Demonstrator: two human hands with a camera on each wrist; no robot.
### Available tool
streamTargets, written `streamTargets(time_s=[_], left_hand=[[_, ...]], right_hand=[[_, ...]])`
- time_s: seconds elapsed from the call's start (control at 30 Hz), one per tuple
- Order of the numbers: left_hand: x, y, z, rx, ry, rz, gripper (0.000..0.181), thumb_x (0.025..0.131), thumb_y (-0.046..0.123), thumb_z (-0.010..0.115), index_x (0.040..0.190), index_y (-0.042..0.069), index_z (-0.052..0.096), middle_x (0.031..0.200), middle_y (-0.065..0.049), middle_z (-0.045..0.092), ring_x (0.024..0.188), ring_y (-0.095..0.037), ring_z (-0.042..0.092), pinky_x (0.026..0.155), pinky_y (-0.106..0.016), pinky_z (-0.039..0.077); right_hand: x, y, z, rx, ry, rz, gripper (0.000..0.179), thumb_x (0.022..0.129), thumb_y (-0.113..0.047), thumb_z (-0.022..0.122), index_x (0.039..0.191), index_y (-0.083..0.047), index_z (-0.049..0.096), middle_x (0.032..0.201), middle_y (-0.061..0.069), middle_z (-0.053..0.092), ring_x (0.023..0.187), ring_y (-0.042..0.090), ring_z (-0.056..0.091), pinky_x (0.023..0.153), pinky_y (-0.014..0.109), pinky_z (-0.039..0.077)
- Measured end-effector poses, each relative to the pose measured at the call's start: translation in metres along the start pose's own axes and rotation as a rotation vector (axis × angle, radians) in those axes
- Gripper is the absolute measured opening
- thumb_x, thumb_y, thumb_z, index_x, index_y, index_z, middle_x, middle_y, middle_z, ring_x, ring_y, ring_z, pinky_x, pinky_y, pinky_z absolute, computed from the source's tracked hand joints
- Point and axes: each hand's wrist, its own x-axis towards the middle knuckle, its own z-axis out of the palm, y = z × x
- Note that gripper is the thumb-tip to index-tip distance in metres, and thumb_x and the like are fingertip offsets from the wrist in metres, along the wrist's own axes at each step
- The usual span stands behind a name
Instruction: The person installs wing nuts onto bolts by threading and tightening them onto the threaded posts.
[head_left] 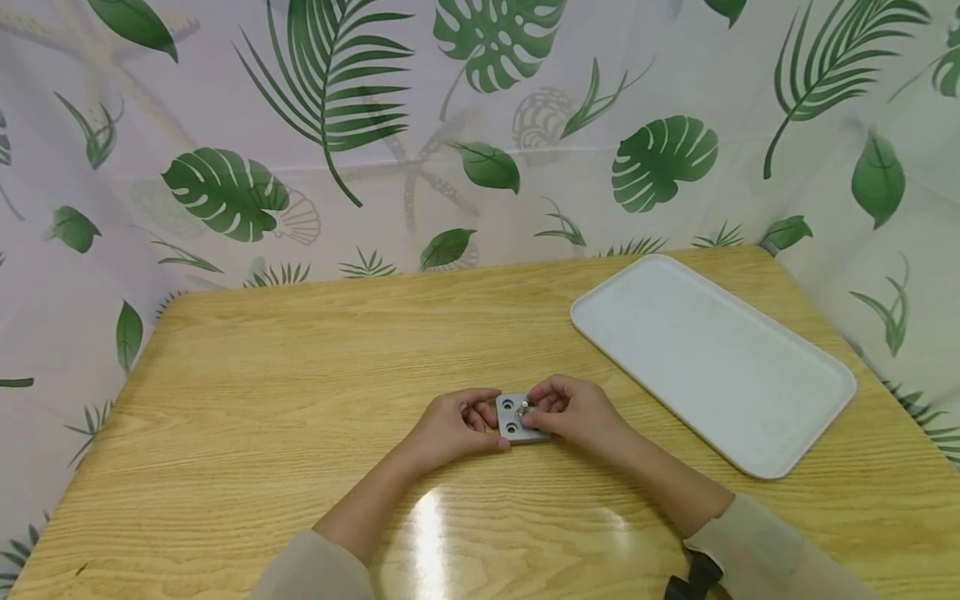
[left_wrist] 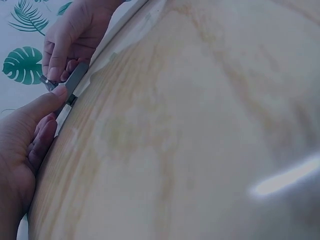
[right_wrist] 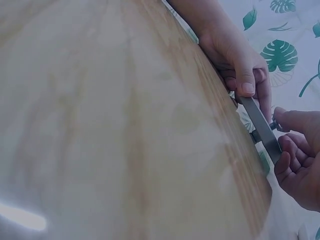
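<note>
A small grey metal plate with round holes is between the two hands, close over the wooden table. My left hand grips its left edge, thumb at the near corner and index finger at the far one. My right hand is at the plate's right side, where thumb and index finger pinch a small shiny metal bolt standing up from the plate. Seen edge-on in the right wrist view, the plate has a short dark piece projecting from its underside. The right fingers partly hide the plate's right half.
A white rectangular tray lies at an angle on the right side of the wooden table. Behind the table hangs a leaf-patterned cloth. A black strap shows by the right sleeve.
</note>
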Motion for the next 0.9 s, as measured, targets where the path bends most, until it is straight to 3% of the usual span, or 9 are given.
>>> streamTargets(time_s=[0.57, 0.9], left_hand=[[0.0002, 0.0027, -0.0001, -0.003, -0.004, 0.006, 0.072, 0.07, 0.028, 0.084, 0.133, 0.008, 0.054, 0.092, 0.0, 0.062, 0.074, -0.011, 0.056, 0.065, -0.02, 0.048], [-0.0002, 0.0029, 0.0007, -0.014, 0.004, 0.001, 0.07, 0.07, 0.025, 0.085, 0.131, 0.007, 0.055, 0.092, -0.001, 0.062, 0.074, -0.013, 0.056, 0.065, -0.02, 0.047]], right_hand=[[-0.0002, -0.0006, -0.0021, 0.0, -0.009, -0.031, 0.03, 0.078, -0.019, 0.079, 0.096, 0.0, 0.065, 0.076, 0.004, 0.061, 0.067, 0.014, 0.052, 0.057, 0.021, 0.044], [-0.0053, 0.0025, -0.0051, 0.009, -0.013, -0.068, 0.015, 0.084, -0.014, 0.071, 0.094, -0.003, 0.066, 0.079, 0.003, 0.063, 0.069, 0.013, 0.055, 0.059, 0.021, 0.046]])
